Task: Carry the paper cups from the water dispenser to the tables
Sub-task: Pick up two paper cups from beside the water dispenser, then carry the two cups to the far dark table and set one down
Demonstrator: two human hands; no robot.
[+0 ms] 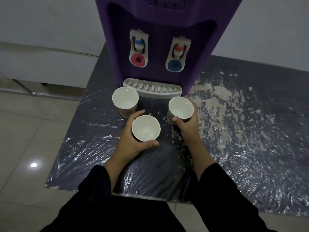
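Three white paper cups stand in front of a purple water dispenser (160, 39) on a dark table wrapped in shiny plastic (250, 131). My left hand (132, 139) is wrapped around the nearest cup (145, 128). My right hand (185, 124) grips the right cup (181, 108) close to the dispenser's white drip tray (153, 88). The third cup (125, 99) stands free at the left, just beyond my left fingers. All cups look open at the top with pale insides; whether they hold water I cannot tell.
The dispenser has two taps above the drip tray. The table's plastic cover is worn and patchy at the right. Pale tiled floor (25, 139) lies to the left and below, with a white wall and a metal rail behind it.
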